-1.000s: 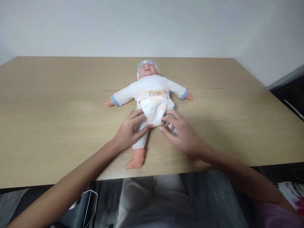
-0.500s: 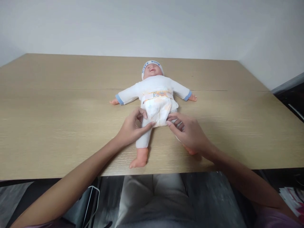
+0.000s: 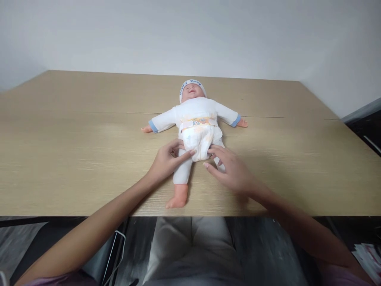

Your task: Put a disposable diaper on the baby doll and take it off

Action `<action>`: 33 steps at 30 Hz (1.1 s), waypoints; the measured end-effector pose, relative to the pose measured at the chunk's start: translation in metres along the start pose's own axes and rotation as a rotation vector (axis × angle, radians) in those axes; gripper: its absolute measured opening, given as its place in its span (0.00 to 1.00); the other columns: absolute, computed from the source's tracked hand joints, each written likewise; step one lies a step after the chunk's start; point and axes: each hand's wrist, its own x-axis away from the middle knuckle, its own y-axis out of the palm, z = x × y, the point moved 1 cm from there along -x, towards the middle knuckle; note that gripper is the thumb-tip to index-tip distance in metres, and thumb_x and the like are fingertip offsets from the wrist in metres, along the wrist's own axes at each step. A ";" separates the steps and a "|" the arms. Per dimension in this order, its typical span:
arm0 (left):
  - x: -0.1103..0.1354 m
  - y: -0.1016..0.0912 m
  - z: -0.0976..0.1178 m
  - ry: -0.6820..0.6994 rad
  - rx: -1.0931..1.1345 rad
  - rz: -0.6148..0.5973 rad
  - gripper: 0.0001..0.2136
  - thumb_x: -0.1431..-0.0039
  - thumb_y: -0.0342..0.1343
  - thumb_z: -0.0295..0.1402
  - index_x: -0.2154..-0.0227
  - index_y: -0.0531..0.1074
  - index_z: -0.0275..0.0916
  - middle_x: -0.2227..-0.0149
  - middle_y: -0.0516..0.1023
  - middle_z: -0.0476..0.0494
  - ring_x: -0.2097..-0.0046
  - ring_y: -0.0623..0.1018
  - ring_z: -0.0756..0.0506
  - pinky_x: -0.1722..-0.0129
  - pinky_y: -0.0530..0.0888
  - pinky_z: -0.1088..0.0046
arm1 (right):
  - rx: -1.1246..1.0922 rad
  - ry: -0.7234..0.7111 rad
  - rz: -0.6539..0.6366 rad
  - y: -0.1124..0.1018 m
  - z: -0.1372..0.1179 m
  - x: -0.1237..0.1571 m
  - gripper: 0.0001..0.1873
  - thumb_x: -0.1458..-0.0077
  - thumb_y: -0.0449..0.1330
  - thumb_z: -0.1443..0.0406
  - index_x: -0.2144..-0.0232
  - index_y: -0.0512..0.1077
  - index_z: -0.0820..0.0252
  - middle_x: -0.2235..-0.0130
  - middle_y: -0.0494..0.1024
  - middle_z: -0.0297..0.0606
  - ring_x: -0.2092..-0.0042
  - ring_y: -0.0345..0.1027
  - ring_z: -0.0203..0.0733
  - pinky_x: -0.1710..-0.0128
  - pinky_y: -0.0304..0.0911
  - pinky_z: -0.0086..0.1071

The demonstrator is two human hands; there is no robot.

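A baby doll (image 3: 196, 106) in a white suit with blue cuffs lies on its back, head away from me. Around its hips, over the suit, sits a white diaper (image 3: 196, 138) with a printed orange waistband. My left hand (image 3: 167, 161) grips the diaper's leg edge on the left, its thumb lying across the front. On the opposite side, the fingertips of my right hand (image 3: 235, 169) touch the other leg edge. The thumb of that hand is apart from its fingers. My right hand hides the doll's lower leg and foot there.
The doll rests on a wide wooden table (image 3: 89, 159) with a thin seam across it. A pale wall (image 3: 178, 35) stands behind. Below the front edge are my legs (image 3: 190, 246) and a white cable (image 3: 121, 246). Dark equipment (image 3: 367, 123) stands at the right.
My right thumb has come away from the diaper and dropped lower, parting from the fingers. The left hand has barely shifted. The view has tilted slightly.
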 end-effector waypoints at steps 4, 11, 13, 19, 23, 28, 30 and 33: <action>-0.004 -0.001 -0.001 0.002 0.051 -0.064 0.18 0.35 0.72 0.51 0.59 0.84 0.39 0.60 0.84 0.45 0.59 0.78 0.44 0.58 0.71 0.68 | -0.099 0.178 0.010 0.002 0.006 -0.010 0.14 0.33 0.68 0.54 0.54 0.73 0.53 0.59 0.83 0.36 0.60 0.77 0.46 0.56 0.70 0.41; -0.016 -0.013 -0.011 -0.020 0.220 -0.045 0.20 0.42 0.77 0.50 0.65 0.81 0.38 0.63 0.80 0.46 0.60 0.76 0.46 0.59 0.72 0.71 | -0.326 0.296 0.197 -0.002 0.009 -0.015 0.21 0.39 0.72 0.50 0.55 0.69 0.52 0.55 0.87 0.36 0.69 0.73 0.39 0.63 0.68 0.37; -0.017 -0.017 -0.013 -0.014 0.226 -0.059 0.20 0.42 0.77 0.50 0.64 0.81 0.38 0.63 0.81 0.46 0.60 0.76 0.46 0.59 0.72 0.71 | -0.251 0.294 0.187 -0.005 0.008 -0.012 0.19 0.38 0.73 0.50 0.57 0.72 0.52 0.55 0.89 0.37 0.68 0.76 0.40 0.63 0.69 0.38; -0.015 -0.017 -0.012 -0.003 0.187 -0.080 0.19 0.38 0.75 0.51 0.63 0.82 0.38 0.61 0.81 0.45 0.59 0.76 0.46 0.59 0.71 0.71 | -0.068 0.209 0.165 -0.010 0.009 -0.011 0.13 0.34 0.71 0.50 0.60 0.81 0.52 0.57 0.90 0.35 0.68 0.76 0.42 0.58 0.68 0.40; -0.013 -0.015 -0.012 -0.011 0.127 -0.077 0.20 0.35 0.71 0.53 0.62 0.81 0.39 0.62 0.80 0.46 0.60 0.76 0.45 0.59 0.70 0.69 | 0.038 0.096 0.147 -0.002 0.006 -0.014 0.11 0.33 0.70 0.54 0.63 0.80 0.53 0.60 0.87 0.37 0.59 0.75 0.49 0.52 0.65 0.42; -0.013 -0.012 -0.013 0.005 0.119 -0.026 0.22 0.35 0.70 0.55 0.63 0.80 0.39 0.63 0.78 0.47 0.61 0.74 0.45 0.60 0.68 0.68 | -0.070 0.124 0.186 0.008 0.011 -0.017 0.12 0.30 0.67 0.55 0.64 0.79 0.53 0.59 0.85 0.37 0.56 0.72 0.49 0.50 0.64 0.43; -0.014 -0.011 -0.014 -0.004 0.134 -0.015 0.22 0.35 0.70 0.56 0.65 0.79 0.39 0.65 0.77 0.48 0.62 0.73 0.46 0.61 0.67 0.69 | -0.119 0.155 0.211 0.008 0.014 -0.017 0.12 0.30 0.67 0.54 0.62 0.80 0.53 0.60 0.85 0.36 0.58 0.71 0.48 0.52 0.64 0.42; -0.016 -0.011 -0.016 -0.026 0.175 -0.025 0.23 0.36 0.71 0.56 0.66 0.79 0.38 0.65 0.76 0.48 0.64 0.72 0.46 0.64 0.65 0.69 | -0.087 0.121 0.259 0.007 0.016 -0.016 0.12 0.31 0.68 0.53 0.62 0.81 0.54 0.62 0.83 0.37 0.60 0.69 0.48 0.53 0.65 0.42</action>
